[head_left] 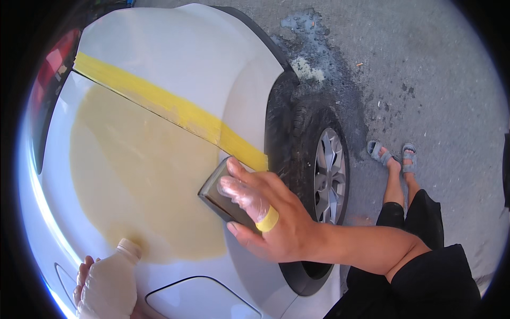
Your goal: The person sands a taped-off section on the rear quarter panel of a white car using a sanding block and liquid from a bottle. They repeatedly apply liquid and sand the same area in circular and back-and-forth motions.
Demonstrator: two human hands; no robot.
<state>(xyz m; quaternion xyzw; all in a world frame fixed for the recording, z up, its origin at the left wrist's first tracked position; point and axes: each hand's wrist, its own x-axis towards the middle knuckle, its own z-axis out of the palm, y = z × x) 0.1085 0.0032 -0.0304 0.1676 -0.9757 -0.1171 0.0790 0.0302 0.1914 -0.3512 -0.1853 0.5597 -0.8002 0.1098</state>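
My right hand (287, 220) grips a dark sanding block (214, 186) wrapped in what looks like sandpaper. The block lies against the right edge of a large beige filler patch (143, 170) on a white car panel (244, 271). One finger of that hand is covered in clear plastic, held by a band of yellow tape (268, 218). At the lower left my left hand (83, 277) is wrapped around a whitish plastic bottle (109, 287), its neck tilted toward the patch's lower edge. Most of the left hand is hidden behind the bottle.
Yellow masking tape (159, 103) runs along the panel seam above the patch. A fuel flap (204, 297) is below it. The rear wheel (329, 175) and a red tail light (53, 69) flank the panel. Wet, stained concrete (340, 69) and my sandalled feet (393, 154) are at right.
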